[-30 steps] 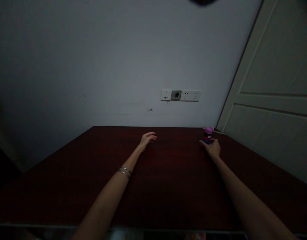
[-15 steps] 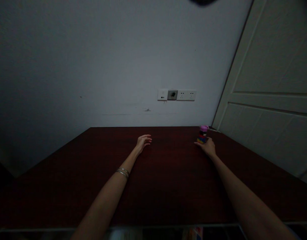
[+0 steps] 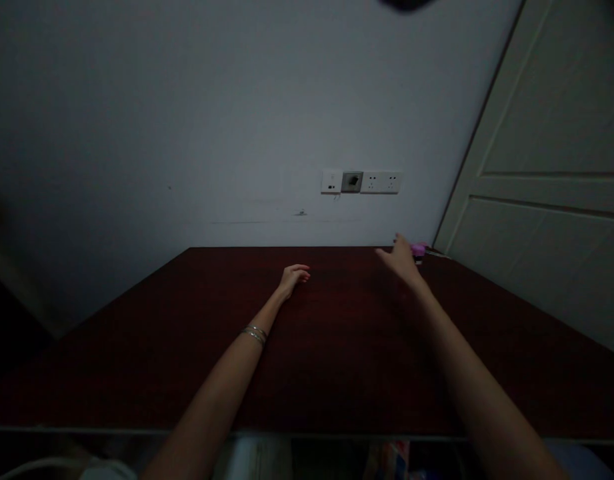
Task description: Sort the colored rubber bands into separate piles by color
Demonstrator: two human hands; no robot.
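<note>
Dark red-brown table (image 3: 337,360), wood-like surface, set against a pale wall (image 3: 187,120). 2 bare forearms extend over it from the near edge.

Right hand (image 3: 401,258): positioned near the far edge, right of centre. Thumb and forefinger stand wide apart with nothing visible between them; the remaining fingers cannot be clearly made out. Just beside it, on its right, shows a pink-topped container (image 3: 418,250), located at the far right of the table near the corner. Its pink top and a dark section below are visible; the lower part is hidden by the hand. Contact between hand and container cannot be determined.

Left hand (image 3: 293,280): near the middle of the table's far half, well apart from the container. Fingers loosely curved, a narrow gap to the thumb, no object seen in them. Silvery bracelets (image 3: 255,334) at the wrist.

Surroundings: a row of socket plates (image 3: 361,182), 1 of them grey, and a dark smudge (image 3: 300,213) on the wall; panelled door (image 3: 537,220) at right; colourful packaging (image 3: 394,460) below the near edge, details unclear.
</note>
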